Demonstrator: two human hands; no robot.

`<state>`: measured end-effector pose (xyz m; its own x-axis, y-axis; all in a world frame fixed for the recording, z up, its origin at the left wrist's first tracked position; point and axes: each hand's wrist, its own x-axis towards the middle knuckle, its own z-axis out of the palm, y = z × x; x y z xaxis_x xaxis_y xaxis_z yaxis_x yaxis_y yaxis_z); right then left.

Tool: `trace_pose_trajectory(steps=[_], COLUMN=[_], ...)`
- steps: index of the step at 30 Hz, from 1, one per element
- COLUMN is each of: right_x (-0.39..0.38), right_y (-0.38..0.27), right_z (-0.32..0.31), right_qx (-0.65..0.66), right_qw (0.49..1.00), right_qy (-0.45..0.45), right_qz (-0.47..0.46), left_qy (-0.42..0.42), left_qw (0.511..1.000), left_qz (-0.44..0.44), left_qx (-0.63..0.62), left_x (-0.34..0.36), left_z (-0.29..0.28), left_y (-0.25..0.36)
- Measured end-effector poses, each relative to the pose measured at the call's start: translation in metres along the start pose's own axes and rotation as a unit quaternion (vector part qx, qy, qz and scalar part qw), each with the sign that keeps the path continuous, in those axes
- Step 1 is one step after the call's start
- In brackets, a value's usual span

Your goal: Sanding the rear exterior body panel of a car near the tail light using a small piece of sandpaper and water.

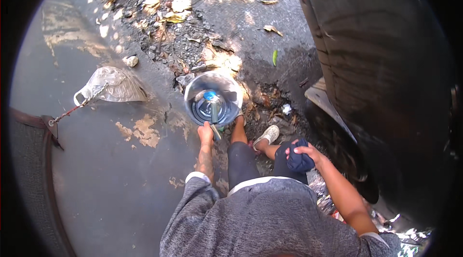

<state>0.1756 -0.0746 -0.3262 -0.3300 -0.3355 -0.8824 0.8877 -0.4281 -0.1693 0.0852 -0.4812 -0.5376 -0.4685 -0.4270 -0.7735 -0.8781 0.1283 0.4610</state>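
My left hand (206, 134) is closed at the near rim of a round greyish pail (194, 94), held out in front of my legs. A bottle with a blue cap (210, 95) stands inside the pail, next to a narrow greyish-green object (214, 112) that I cannot make out. The exact grip is partly hidden, and a flat strip sticks out beside the fingers. On the right, near my thigh, my right hand (311, 153) is wrapped around a bunched dark navy cloth (300, 156).
A dark vehicle (386, 64) with a tire (345, 146) takes up the right side. To the left is a grey wall-like surface (106, 170) with peeling patches, a tied plastic piece (115, 85) and dark mesh (29, 175). Gravel, dry leaves (176, 17) and a stone (130, 61) lie ahead.
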Motion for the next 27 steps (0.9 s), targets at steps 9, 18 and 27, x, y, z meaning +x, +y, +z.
trace_pose_trajectory(steps=[9, 18, 27], right_x=[0.010, -0.168, -0.166], right_y=[0.013, 0.126, 0.344], right_z=[0.040, -0.079, -0.231], right_qx=[-0.377, -0.361, 0.074], right_qw=[0.895, 0.810, 0.944], right_qy=[0.103, 0.378, 0.288], right_qz=[-0.214, -0.266, -0.143], left_qy=[-0.221, -0.284, -0.435], left_qw=[0.881, 0.716, 0.403], left_qz=[0.241, 0.394, 0.521], left_qx=[0.343, 0.501, 0.614], left_x=[-0.186, -0.344, -0.401], left_z=[-0.044, -0.001, 0.209], left_y=[0.083, 0.113, 0.070])
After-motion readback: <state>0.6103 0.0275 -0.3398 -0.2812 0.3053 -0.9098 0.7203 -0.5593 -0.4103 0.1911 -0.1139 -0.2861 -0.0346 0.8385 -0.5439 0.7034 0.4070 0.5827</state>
